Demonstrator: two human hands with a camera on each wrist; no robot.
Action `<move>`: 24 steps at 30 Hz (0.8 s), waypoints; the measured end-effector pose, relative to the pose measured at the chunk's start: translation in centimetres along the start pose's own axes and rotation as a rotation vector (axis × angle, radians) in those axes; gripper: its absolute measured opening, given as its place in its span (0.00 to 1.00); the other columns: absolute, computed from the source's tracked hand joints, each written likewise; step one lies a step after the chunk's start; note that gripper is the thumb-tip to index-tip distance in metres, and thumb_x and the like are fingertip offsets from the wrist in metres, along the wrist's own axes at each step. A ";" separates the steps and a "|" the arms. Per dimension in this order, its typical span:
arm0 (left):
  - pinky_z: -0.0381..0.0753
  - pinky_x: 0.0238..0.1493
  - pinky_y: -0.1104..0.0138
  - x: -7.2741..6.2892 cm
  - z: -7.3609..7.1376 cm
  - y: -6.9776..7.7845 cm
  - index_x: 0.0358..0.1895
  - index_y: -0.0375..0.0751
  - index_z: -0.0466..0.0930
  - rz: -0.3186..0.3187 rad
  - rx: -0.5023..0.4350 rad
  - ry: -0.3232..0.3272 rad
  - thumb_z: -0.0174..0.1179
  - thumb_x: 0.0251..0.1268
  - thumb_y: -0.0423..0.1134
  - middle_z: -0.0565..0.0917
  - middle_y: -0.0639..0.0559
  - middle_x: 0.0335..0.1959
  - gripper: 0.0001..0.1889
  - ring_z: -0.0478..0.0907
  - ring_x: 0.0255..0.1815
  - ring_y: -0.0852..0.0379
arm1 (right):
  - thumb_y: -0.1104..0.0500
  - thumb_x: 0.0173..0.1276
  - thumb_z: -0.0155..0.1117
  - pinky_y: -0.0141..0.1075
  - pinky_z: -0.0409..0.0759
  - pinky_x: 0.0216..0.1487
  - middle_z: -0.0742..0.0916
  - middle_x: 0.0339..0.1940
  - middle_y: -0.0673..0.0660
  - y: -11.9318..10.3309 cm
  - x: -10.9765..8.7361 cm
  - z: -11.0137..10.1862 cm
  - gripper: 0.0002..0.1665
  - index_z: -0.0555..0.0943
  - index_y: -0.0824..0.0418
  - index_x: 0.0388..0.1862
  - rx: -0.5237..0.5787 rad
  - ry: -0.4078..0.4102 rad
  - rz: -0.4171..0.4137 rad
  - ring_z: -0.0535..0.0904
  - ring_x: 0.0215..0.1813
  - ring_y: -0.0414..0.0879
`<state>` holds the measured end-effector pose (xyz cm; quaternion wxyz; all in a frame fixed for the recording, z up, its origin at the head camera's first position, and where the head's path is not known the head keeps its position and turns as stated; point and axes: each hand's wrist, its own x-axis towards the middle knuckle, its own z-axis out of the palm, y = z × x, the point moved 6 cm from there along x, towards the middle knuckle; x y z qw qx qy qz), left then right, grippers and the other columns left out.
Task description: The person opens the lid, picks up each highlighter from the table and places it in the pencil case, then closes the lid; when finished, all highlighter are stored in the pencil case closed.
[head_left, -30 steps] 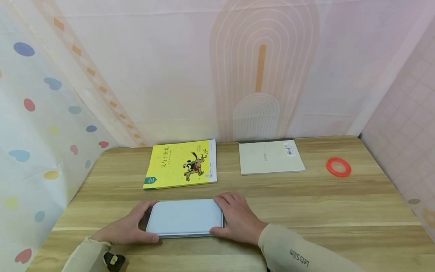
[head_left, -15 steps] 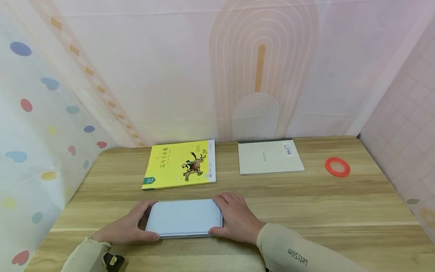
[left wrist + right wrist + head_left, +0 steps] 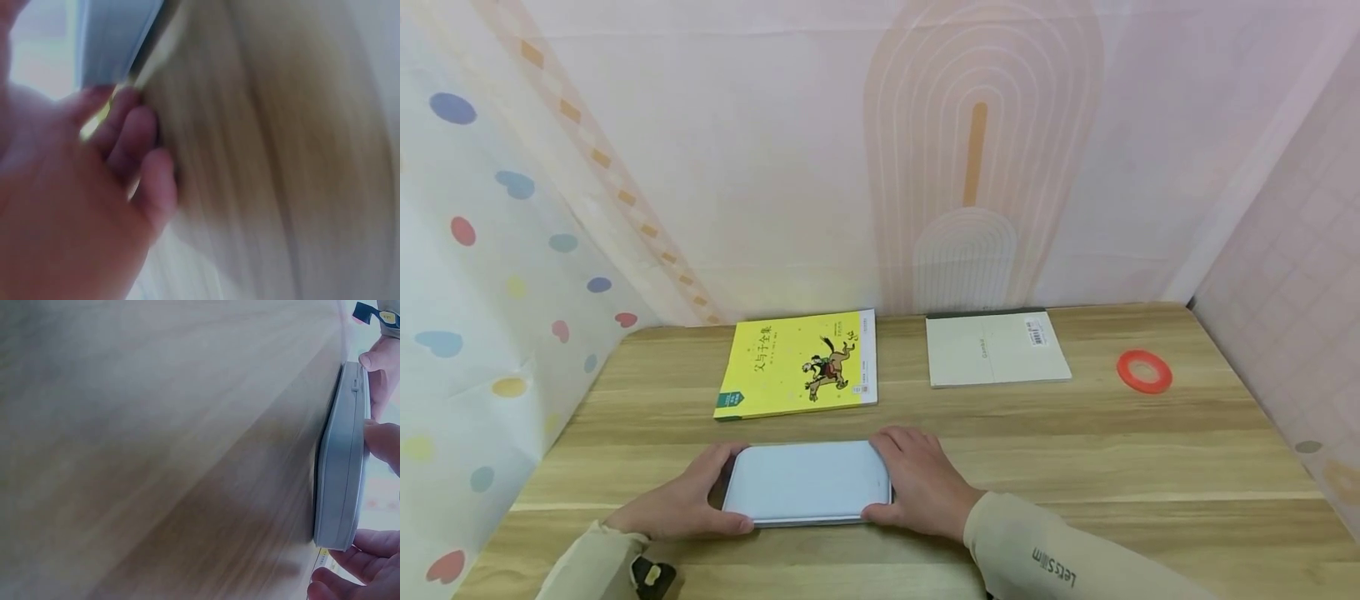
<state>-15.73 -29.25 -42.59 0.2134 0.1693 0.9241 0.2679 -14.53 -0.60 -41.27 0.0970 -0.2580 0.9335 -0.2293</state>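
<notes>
A pale blue, rounded rectangular zip case (image 3: 808, 481) lies flat on the table near its front. In the right wrist view a small zipper pull (image 3: 355, 384) shows on its side. My left hand (image 3: 688, 500) grips the case's left end, thumb at the near corner and fingers at the far one. At the other end, my right hand (image 3: 925, 485) holds it in the same way, thumb on the near edge. The left wrist view shows curled fingers (image 3: 140, 137) close to the case's edge, blurred. The underside of the case is hidden.
Behind the case lies a yellow book (image 3: 797, 364) with a horse drawing. A pale notebook (image 3: 997, 348) with a barcode label lies to its right, then a red ring (image 3: 1126, 379). Printed cloth walls (image 3: 775, 167) enclose the wooden table (image 3: 1075, 454) at the back and sides.
Both hands keep their hold and the case stays in place. Only the head view shifts very slightly.
</notes>
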 end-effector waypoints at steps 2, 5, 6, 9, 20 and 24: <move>0.62 0.64 0.41 -0.1 0.0 0.0 0.69 0.34 0.55 0.000 0.000 0.002 0.72 0.52 0.56 0.64 0.40 0.63 0.49 0.61 0.65 0.42 | 0.33 0.55 0.72 0.50 0.63 0.70 0.74 0.68 0.54 0.0 0.1 0.0 0.52 0.67 0.58 0.71 0.002 -0.004 0.002 0.67 0.69 0.50; 0.63 0.64 0.43 -0.1 0.1 0.0 0.70 0.34 0.55 -0.010 0.005 0.005 0.72 0.51 0.57 0.64 0.40 0.64 0.50 0.60 0.66 0.42 | 0.33 0.56 0.71 0.50 0.63 0.71 0.74 0.68 0.53 0.1 0.1 0.1 0.51 0.67 0.58 0.71 0.001 -0.007 0.004 0.67 0.70 0.50; 0.63 0.64 0.44 -0.1 0.1 0.0 0.70 0.34 0.55 -0.010 0.004 0.007 0.72 0.51 0.57 0.63 0.40 0.64 0.50 0.60 0.66 0.42 | 0.33 0.56 0.71 0.50 0.63 0.71 0.74 0.68 0.53 0.1 0.1 0.1 0.51 0.67 0.58 0.71 -0.001 -0.006 0.001 0.67 0.70 0.49; 0.64 0.64 0.45 0.0 0.1 0.1 0.70 0.35 0.55 -0.012 0.007 0.011 0.72 0.51 0.57 0.63 0.40 0.65 0.50 0.60 0.66 0.42 | 0.33 0.57 0.71 0.50 0.63 0.71 0.74 0.68 0.53 0.2 0.1 0.0 0.51 0.67 0.59 0.71 -0.010 -0.003 -0.004 0.67 0.70 0.49; 0.71 0.59 0.59 0.6 -0.4 0.0 0.69 0.39 0.59 -0.018 -0.018 0.010 0.69 0.55 0.57 0.69 0.46 0.59 0.44 0.66 0.60 0.48 | 0.41 0.60 0.71 0.49 0.67 0.70 0.78 0.67 0.56 1.7 -0.2 -1.5 0.43 0.72 0.62 0.68 0.165 0.045 -0.009 0.72 0.69 0.53; 0.77 0.48 0.63 1.0 -2.1 1.1 0.68 0.40 0.61 0.039 -0.031 0.099 0.67 0.59 0.55 0.74 0.44 0.57 0.40 0.72 0.55 0.48 | 0.40 0.61 0.69 0.51 0.63 0.73 0.74 0.71 0.58 3.2 -0.6 -3.3 0.45 0.68 0.60 0.71 0.206 0.076 0.041 0.67 0.73 0.55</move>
